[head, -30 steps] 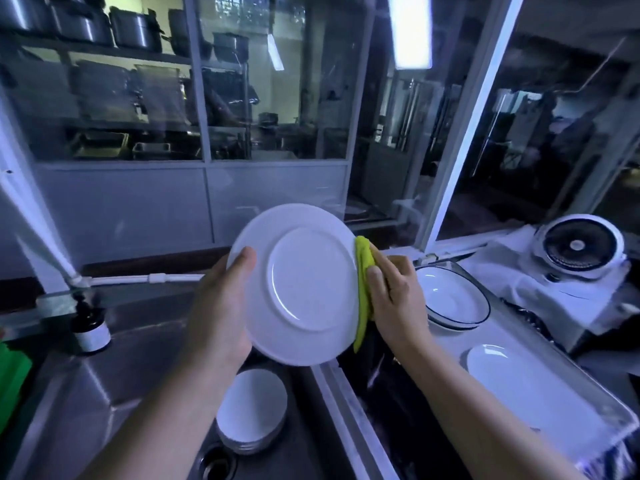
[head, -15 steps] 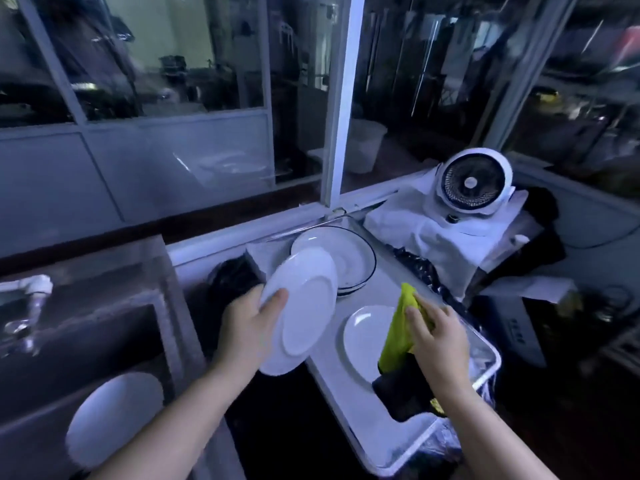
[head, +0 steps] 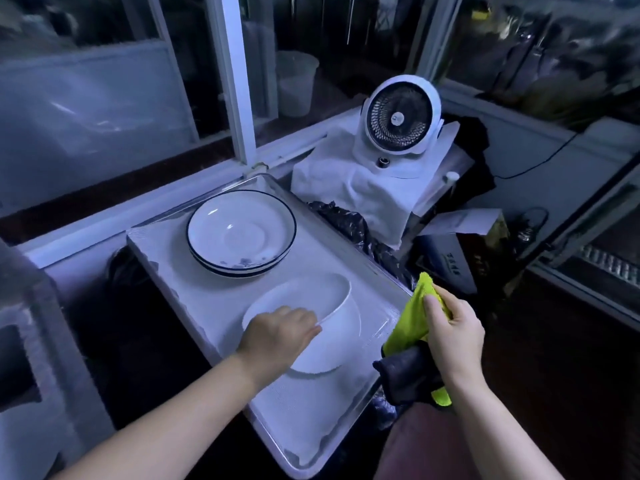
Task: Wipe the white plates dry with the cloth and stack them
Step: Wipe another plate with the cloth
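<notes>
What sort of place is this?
Probably a restaurant kitchen's dish-drying corner: rimmed plates stacked on a metal tray, a white plate in the left hand, a cloth in the right hand, glass partitions behind.

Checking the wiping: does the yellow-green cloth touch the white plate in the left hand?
No; the right hand holds the yellow-green cloth well apart from the white plate.

dim blue-tinted indoor light, pale reflection streaks on the glass window panes (head: 86, 109), soft sheen on the rectangular metal tray (head: 294, 410), motion blur on the tilted plain white plate (head: 311, 296), yellow-green cloth (head: 412, 323) alone vivid, wide-angle bowing, dark soft corners
</notes>
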The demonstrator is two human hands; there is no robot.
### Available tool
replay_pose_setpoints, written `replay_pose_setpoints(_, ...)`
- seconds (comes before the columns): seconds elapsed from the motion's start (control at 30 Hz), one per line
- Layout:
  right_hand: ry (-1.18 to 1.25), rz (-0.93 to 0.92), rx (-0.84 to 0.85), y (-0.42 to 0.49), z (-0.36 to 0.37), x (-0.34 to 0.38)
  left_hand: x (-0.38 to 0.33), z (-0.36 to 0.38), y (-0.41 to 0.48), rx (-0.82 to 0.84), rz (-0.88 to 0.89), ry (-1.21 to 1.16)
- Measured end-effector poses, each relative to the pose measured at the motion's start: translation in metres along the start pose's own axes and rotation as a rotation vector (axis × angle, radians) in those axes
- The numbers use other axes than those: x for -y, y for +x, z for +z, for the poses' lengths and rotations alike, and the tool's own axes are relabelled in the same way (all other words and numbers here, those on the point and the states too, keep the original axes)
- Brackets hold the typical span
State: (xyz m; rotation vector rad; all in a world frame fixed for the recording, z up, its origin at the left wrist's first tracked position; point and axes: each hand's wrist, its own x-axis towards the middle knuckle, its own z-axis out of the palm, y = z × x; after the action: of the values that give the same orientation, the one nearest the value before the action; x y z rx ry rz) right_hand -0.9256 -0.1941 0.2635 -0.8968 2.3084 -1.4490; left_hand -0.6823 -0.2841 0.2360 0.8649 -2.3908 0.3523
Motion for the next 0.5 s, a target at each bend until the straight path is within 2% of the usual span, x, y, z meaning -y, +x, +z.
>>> replay_pose_setpoints(0.1, 0.007, 0.02, -0.008, 0.004, -0.003, -0.01, -0.004, 0.023, 0.001, 0.005, 0.098, 0.097)
replay_pose_setpoints(0.27, 0.022, 0.028, -0.02, 0.01, -0.006, -0.021, -0.011, 0.053, -0.008, 0.01, 0.23, 0.115)
replay_pose_setpoints(0.4, 0.063, 0.04, -0.017, 0.013, -0.005, -0.025, -0.019, 0.064, -0.012, 0.007, 0.26, 0.119)
replay_pose_setpoints(0.5, 0.074, 0.043, -0.007, 0.015, -0.003, -0.027, -0.023, 0.071, -0.019, 0.069, 0.288, 0.087)
